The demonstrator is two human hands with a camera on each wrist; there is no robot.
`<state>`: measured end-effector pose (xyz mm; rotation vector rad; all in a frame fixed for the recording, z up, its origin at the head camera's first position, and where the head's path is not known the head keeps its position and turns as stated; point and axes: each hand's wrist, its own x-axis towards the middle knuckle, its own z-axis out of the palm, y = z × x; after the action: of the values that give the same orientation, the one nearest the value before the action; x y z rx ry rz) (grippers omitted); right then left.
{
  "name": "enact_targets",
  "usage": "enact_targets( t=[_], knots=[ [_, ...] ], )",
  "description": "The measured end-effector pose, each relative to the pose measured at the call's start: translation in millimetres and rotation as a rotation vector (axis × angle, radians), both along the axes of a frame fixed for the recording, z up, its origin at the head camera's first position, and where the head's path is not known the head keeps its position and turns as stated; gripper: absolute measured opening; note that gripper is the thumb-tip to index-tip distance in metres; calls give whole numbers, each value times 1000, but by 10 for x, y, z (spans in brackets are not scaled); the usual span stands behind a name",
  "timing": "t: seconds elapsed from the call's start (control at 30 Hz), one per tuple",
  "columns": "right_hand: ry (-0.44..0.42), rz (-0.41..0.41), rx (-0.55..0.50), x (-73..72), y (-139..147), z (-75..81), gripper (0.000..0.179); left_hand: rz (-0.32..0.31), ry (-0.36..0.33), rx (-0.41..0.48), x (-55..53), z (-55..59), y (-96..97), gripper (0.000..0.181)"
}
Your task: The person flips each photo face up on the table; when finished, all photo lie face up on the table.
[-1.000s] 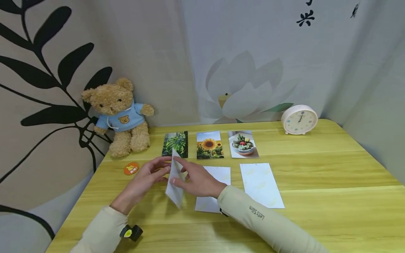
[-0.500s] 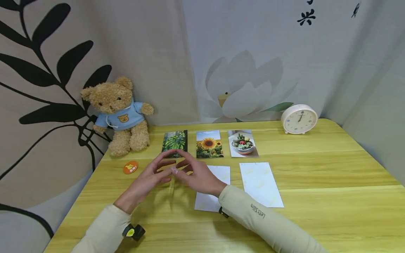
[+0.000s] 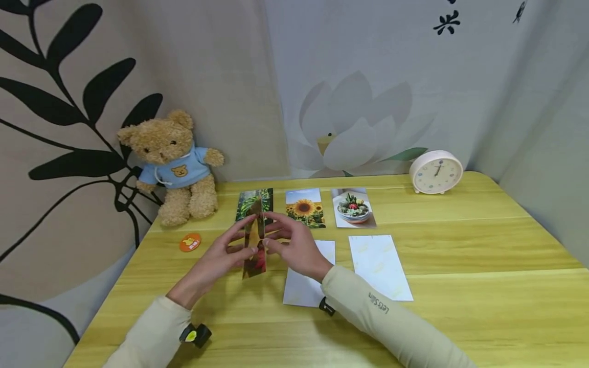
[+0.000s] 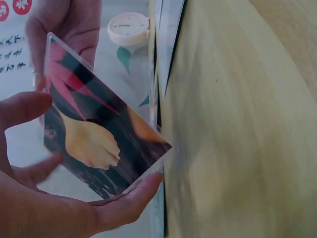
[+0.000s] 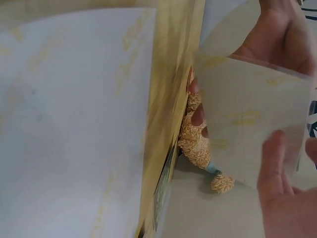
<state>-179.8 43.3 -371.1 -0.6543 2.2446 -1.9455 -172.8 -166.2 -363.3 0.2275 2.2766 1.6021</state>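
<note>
Both hands hold one photo card (image 3: 254,232) on edge above the table's left half, in front of the green leaf card (image 3: 246,205). My left hand (image 3: 216,260) grips its left side, thumb along the lower edge in the left wrist view. There the picture side of the photo card (image 4: 91,139) shows yellow and pink shapes on a dark ground. My right hand (image 3: 296,250) pinches the right side between thumb and fingers. Its pale back with faint yellow marks faces the right wrist view. Two white face-down cards, one nearer (image 3: 301,286) and one further right (image 3: 381,268), lie on the table.
A sunflower card (image 3: 304,207) and a cactus bowl card (image 3: 354,208) lie face up in the back row. An orange round badge (image 3: 190,242) lies left of the hands. A teddy bear (image 3: 179,166) sits back left; a white clock (image 3: 436,172) stands back right.
The card has turned between the hands: its white back faced the head camera, then it stood edge-on, and now its picture side shows. The right hand has shifted slightly to the right.
</note>
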Motion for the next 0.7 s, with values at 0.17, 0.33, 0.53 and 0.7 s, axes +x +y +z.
enact_targets(
  t=[0.17, 0.33, 0.53, 0.7],
  knots=[
    [-1, -96, -84, -20, 24, -1, 63, 46, 26, -61, 37, 59, -39, 73],
    [11, -179, -119, -57, 58, -48, 65, 53, 65, -56, 66, 118, -114, 71],
    [46, -224, -85, -89, 79, -90, 60, 48, 73, -51, 88, 144, -171, 69],
    [103, -241, 32, -105, 89, -125, 53, 39, 77, -85, 103, 157, -198, 67]
  ],
)
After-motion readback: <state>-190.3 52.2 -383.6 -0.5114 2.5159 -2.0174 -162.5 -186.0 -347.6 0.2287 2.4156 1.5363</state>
